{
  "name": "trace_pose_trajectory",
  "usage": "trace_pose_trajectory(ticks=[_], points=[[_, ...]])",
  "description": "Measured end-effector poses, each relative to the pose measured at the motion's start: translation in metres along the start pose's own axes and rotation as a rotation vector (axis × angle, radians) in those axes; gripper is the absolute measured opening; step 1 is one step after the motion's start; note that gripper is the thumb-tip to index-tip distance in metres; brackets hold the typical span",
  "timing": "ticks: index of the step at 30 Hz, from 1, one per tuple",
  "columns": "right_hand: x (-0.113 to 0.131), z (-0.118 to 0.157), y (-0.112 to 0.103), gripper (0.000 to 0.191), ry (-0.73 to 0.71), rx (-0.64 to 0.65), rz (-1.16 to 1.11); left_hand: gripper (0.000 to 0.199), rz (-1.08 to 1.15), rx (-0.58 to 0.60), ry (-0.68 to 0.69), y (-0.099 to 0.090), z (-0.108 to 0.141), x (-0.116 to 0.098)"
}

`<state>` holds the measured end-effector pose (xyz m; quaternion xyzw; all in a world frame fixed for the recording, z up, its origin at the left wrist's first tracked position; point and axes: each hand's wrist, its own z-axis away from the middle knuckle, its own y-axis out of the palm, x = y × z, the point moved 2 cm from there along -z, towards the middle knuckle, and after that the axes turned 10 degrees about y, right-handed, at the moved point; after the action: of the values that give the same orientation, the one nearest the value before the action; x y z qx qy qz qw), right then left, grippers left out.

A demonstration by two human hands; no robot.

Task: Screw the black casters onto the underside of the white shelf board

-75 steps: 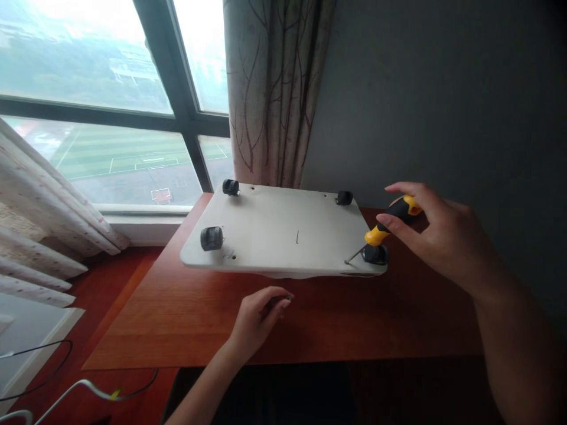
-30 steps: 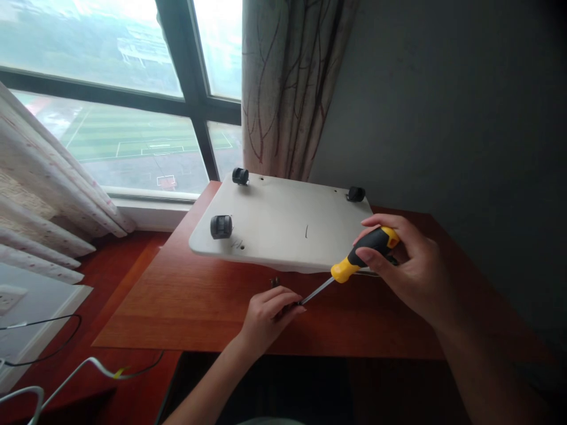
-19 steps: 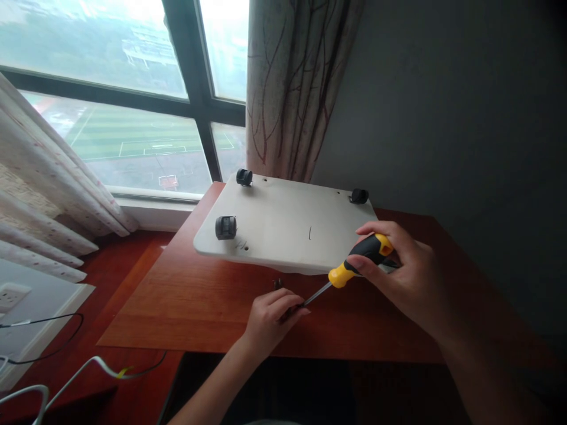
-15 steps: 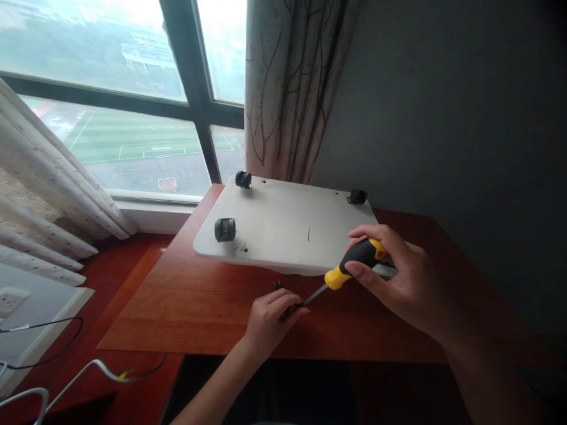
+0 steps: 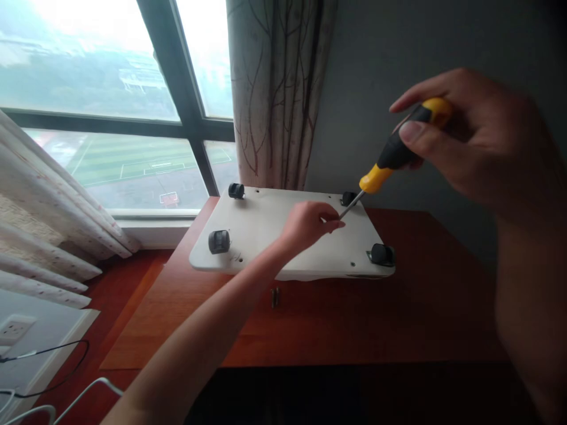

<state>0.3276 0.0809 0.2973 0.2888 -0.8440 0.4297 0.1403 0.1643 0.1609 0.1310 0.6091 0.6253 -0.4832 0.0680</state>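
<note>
A white board [image 5: 266, 230] lies on the brown table [image 5: 177, 319], with black casters at its corners, such as the front left one [image 5: 219, 242] and the front right one [image 5: 381, 254]. My right hand [image 5: 469, 130] grips the yellow and black handle of a screwdriver [image 5: 394, 147], its shaft slanting down to the left. Over the board, my left hand [image 5: 312, 223] is closed in a pinch at the screwdriver's tip; what it pinches is too small to make out. Small screws [image 5: 275, 297] rest on the table in front of the board.
Behind the board hangs a patterned curtain [image 5: 277, 94] beside a window. White and black cables [image 5: 88, 386] run at the lower left, near a wall socket [image 5: 15, 329]. The table's front edge is close to me.
Both hands and the screwdriver have risen and moved away from the table front, up over the board's right part. The front right caster and the screws on the table now show.
</note>
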Motion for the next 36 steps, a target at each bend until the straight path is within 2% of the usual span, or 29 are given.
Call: trace_pose_trajectory(ticks=[2, 5, 8, 12, 17, 22, 28, 36], points=[[-0.017, -0.022, 0.005, 0.026, -0.019, 0.010, 0.053, 0.019, -0.003, 0.025, -0.048, 0.007, -0.036, 0.022], [-0.044, -0.053, 0.017, 0.038, 0.010, 0.034, 0.088, 0.016, -0.045, 0.001, -0.066, 0.016, -0.079, 0.051], [-0.065, -0.076, 0.031, 0.048, 0.051, 0.047, 0.171, 0.010, -0.086, -0.018, -0.063, 0.024, -0.107, 0.075], [-0.083, -0.095, 0.050, 0.055, 0.098, 0.062, 0.230, 0.010, -0.132, -0.018, -0.058, 0.038, -0.130, 0.101], [-0.105, -0.109, 0.070, 0.062, 0.145, 0.096, 0.289, 0.014, -0.183, 0.005, -0.058, 0.055, -0.141, 0.123], [-0.120, -0.116, 0.079, 0.061, 0.140, 0.092, 0.306, 0.010, -0.219, 0.029, -0.056, 0.064, -0.142, 0.133], [-0.126, -0.119, 0.083, 0.055, 0.160, 0.078, 0.307, 0.014, -0.233, 0.019, -0.073, 0.065, -0.142, 0.142], [-0.130, -0.126, 0.083, 0.070, 0.172, 0.107, 0.289, 0.012, -0.258, 0.054, -0.065, 0.063, -0.145, 0.144]])
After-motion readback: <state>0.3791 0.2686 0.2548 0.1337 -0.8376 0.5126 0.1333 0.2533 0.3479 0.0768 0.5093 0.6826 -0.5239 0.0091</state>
